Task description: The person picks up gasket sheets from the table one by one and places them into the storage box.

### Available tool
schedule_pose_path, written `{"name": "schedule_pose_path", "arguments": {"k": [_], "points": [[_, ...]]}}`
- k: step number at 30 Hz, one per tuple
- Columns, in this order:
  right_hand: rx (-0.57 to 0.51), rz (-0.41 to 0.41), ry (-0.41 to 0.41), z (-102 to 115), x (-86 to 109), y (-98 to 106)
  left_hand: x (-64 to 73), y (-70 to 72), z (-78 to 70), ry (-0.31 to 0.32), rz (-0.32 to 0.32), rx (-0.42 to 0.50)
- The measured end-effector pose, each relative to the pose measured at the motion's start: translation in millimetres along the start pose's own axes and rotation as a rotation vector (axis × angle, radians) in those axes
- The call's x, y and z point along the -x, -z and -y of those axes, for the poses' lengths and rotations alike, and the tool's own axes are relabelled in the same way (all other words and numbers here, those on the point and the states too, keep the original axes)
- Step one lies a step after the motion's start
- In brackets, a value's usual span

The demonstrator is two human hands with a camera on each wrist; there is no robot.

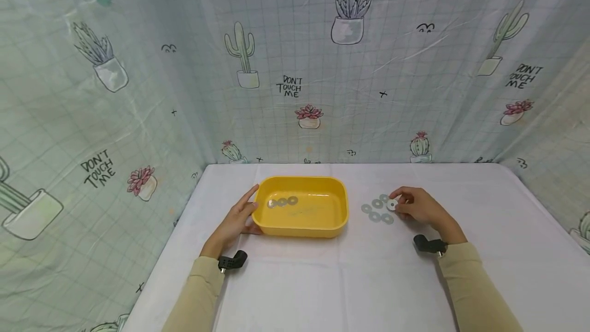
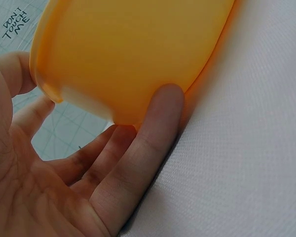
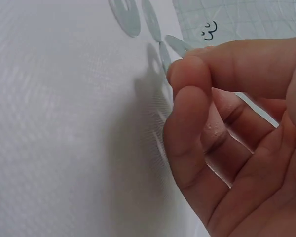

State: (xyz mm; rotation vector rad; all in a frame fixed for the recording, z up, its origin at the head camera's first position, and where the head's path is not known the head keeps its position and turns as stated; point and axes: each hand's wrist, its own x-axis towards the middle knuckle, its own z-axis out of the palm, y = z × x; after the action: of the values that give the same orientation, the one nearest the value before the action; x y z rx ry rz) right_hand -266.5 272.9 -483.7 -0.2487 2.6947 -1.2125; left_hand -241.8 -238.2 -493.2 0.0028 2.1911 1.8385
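Nine flat washers (image 1: pixel 377 203) are in view: round, thin and grey, each a plain ring with a small hole at its centre. The right hand (image 1: pixel 417 206) pinches one of them, the held washer (image 1: pixel 390 203), between thumb and index finger; in the head view it looks paler than the others, almost white around its dark hole. Five more lie flat just beside that hand's fingertips, on the side towards the left hand (image 1: pixel 234 224), in a loose cluster, some of them touching or nearly so. From the right wrist the nearby rings look pale green-grey and smooth.

The yellow tray (image 1: pixel 318 214) sits between the two hands, right up against the left one and well apart from the right. It is a shallow oblong with rounded corners and a smooth rim; its floor has a glossy sheen with a pale streak, and seen from the left wrist its wall glows orange, as though some light passes through. The left hand grips its end, fingers parted, some at the rim and another pressed along the outer wall. The tray's three washers (image 1: pixel 282 202) lie in a short row inside, nearer the left hand. White cloth covers the tabletop (image 1: pixel 295 291) beneath both hands.
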Motion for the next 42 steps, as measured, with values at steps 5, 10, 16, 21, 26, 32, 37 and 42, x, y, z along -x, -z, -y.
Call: {"name": "schedule_pose_path", "arguments": {"k": [5, 10, 16, 21, 26, 32, 37, 42], "points": [[-0.019, -0.055, -0.021, 4, 1.2, 1, 0.1, 0.2, 0.8, 0.002, 0.001, -0.002], [-0.091, -0.106, -0.027, 7, 3.7, 3, 0.7, -0.3, 0.4, -0.005, 0.005, 0.005], [-0.167, -0.168, -0.017, 12, 4.9, 2, 1.1, -0.5, 0.1, -0.012, 0.01, 0.003], [-0.206, -0.23, -0.015, 19, 4.3, -3, 0.3, -0.3, 0.8, -0.014, 0.009, 0.004], [-0.261, -0.244, -0.004, 27, 2.7, -10, -0.1, 0.2, 1.7, -0.012, 0.012, 0.01], [-0.298, -0.253, 0.025, 36, 2.5, -15, -0.4, 0.4, 1.3, -0.015, 0.019, 0.012], [-0.345, -0.241, 0.054, 44, 2.6, -19, -1.0, 0.8, 1.6, -0.015, 0.025, 0.017], [-0.352, -0.227, 0.02, 54, 2.2, -24, -1.0, 1.4, 3.8, -0.016, 0.029, 0.021]]}}
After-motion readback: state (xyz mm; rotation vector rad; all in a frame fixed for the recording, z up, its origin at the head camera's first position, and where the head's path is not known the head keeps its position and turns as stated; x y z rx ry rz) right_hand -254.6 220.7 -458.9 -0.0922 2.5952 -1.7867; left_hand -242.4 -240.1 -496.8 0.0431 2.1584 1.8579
